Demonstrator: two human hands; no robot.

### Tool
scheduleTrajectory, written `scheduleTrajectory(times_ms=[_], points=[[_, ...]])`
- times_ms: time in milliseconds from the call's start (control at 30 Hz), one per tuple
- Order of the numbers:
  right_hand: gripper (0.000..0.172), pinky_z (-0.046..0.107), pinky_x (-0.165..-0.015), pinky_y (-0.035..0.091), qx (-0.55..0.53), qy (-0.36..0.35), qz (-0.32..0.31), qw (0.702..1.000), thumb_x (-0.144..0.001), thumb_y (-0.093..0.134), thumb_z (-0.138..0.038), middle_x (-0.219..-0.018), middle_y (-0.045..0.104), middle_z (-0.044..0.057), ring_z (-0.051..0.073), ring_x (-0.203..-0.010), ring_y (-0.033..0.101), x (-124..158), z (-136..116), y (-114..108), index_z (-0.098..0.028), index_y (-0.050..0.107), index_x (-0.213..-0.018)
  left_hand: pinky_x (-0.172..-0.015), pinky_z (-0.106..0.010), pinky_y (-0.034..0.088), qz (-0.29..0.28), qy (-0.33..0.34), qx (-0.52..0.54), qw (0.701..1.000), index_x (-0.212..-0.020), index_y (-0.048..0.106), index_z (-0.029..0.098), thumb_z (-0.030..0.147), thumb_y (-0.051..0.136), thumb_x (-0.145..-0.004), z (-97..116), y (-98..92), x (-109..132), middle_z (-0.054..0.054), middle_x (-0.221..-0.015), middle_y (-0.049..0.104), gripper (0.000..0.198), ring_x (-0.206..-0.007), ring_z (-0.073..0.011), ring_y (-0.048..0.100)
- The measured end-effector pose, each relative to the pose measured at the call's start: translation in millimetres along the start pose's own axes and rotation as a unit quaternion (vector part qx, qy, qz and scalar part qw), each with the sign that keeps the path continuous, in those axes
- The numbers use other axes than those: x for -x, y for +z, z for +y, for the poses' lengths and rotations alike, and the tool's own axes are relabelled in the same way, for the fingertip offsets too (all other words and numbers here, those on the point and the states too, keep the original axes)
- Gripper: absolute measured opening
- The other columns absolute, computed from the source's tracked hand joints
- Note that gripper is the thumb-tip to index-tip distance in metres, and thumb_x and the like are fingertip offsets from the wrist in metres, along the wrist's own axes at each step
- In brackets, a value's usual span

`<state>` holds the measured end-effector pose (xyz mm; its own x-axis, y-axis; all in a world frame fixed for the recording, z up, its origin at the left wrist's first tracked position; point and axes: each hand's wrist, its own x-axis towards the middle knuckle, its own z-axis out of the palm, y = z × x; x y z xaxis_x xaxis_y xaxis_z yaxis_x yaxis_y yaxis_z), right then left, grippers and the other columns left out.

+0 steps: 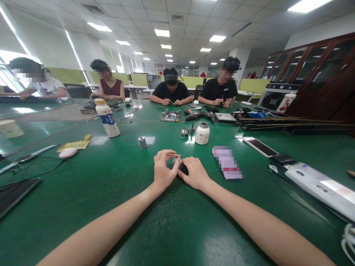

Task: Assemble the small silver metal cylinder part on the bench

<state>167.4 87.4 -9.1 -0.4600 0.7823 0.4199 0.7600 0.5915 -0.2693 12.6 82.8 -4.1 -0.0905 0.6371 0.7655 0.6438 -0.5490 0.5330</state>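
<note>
Just in front of me, low over the green table [133,207], my left hand [165,168] pinches a small silvery metal part [177,160] between thumb and fingers. My right hand [195,173] is close against it on the right, its fingers curled down and its thumb near the left thumb. A dark patch lies between the right thumb and fingers, and what they grip there is hidden. Beyond my left hand stands a small grey metal cylinder [142,142]. A round white jar with printed figures [202,133] stands open-topped beyond my right hand, next to small metal pieces [185,132].
A phone [227,162] lies right of my hands, with a white phone [259,146] and power strip [318,184] further right. A bottle [107,118], yellow packet [74,145] and tablet [16,195] are left. Across the table are a circuit board [171,116], power drill [201,115] and several people.
</note>
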Motion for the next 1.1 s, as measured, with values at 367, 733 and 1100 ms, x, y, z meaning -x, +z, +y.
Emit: scheduleTrajectory(times_ms=[367, 733, 1100], points=[[0.03, 0.039, -0.089, 0.041, -0.002, 0.003, 0.002, 1.0, -0.094, 0.059, -0.044, -0.106, 0.07, 0.011, 0.025, -0.101, 0.06, 0, -1, 0, -0.015, 0.064, -0.103, -0.094, -0.048, 0.038, 0.022, -0.16, -0.065, 0.985, -0.095, 0.058, 0.024, 0.026, 0.062, -0.087, -14, 3.1, -4, -0.006, -0.095, 0.077, 0.01, -0.104, -0.0292, 0.064], [0.029, 0.038, -0.088, 0.041, -0.004, 0.001, 0.004, 1.0, -0.095, 0.059, -0.043, -0.106, 0.069, 0.01, 0.024, -0.099, 0.059, 0, -1, 0, -0.015, 0.064, -0.104, -0.092, -0.051, 0.032, -0.052, -0.167, -0.101, 0.98, -0.103, 0.062, 0.028, 0.02, 0.067, -0.08, -30, 7.1, 3, -0.005, -0.082, 0.079, 0.025, -0.102, -0.0315, 0.067], [0.028, 0.038, -0.087, 0.041, -0.004, -0.002, 0.002, 1.0, -0.094, 0.059, -0.042, -0.105, 0.069, 0.01, 0.024, -0.098, 0.059, 0, 0, 0, -0.016, 0.064, -0.102, -0.089, -0.041, 0.04, 0.04, -0.004, -0.06, 0.997, -0.092, 0.061, 0.022, 0.026, 0.062, -0.087, -2, 3.2, -1, -0.004, -0.09, 0.071, 0.006, -0.09, -0.0236, 0.064]])
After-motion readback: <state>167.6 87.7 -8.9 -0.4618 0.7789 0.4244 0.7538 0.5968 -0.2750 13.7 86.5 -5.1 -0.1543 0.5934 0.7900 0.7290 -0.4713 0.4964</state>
